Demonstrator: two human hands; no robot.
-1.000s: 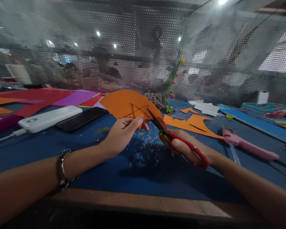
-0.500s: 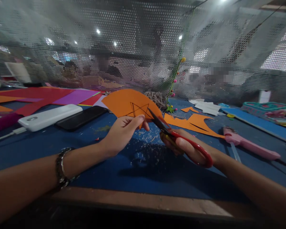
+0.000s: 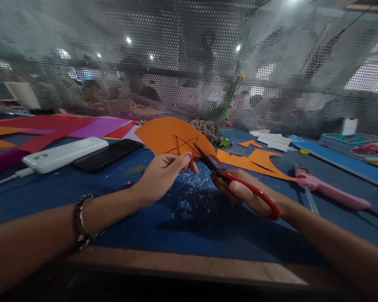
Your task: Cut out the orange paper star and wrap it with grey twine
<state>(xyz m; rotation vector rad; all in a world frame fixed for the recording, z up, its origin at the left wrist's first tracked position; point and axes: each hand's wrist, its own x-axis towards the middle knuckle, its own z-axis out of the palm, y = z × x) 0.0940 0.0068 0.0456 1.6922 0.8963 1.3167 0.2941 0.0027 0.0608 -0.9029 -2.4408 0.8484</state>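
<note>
Orange paper (image 3: pixel 164 132), curved along its far edge, rises from the left hand (image 3: pixel 162 174), and we see the thumb pinching its near edge against the curled fingers just below one star drawn in dark lines, its lower part partly hidden. Right of that pinch, the right hand (image 3: pixel 247 193) is closed around the handles of one pair of scissors (image 3: pixel 219 171), red where we see them best; one dark blade reaches over the paper's front, its tip at the star's right upper point, while we cannot make out where the other blade lies. Beneath both hands the blue tabletop (image 3: pixel 129 226) gives them room, strewn with pale crumbs and running toward us to a brown front edge (image 3: pixel 208 268). Left of the left hand we count two slabs, one black (image 3: pixel 108 156) and nearer, one white (image 3: pixel 66 155) with a cable; beyond them lie overlapping coloured sheets (image 3: pixel 47 126), too layered to count. Beyond the right hand we count two orange offcuts, one large (image 3: pixel 261 161) and one small (image 3: pixel 250 144), and to its right one pink glue gun (image 3: pixel 334 195). Farther out past the paper sits one bundle of grey twine (image 3: pixel 209 131).
</note>
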